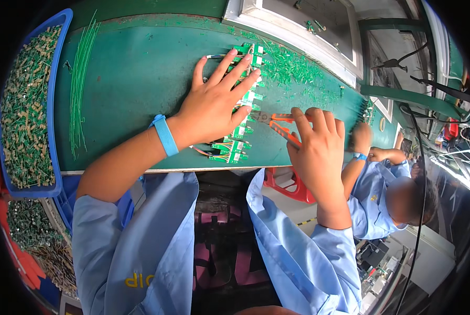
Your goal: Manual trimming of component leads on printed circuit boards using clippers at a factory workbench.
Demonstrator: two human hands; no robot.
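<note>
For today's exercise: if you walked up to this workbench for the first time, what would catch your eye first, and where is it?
At the centre of the green bench top, the left hand presses flat on a row of small green circuit boards, while the right hand holds orange-handled cutters against them. At the far left, a blue bin brims with small green parts, and green offcuts litter the bench behind the hands.

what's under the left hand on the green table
The left hand presses flat on a row of small green circuit boards with coloured wires. The boards beneath the palm are covered.
</note>
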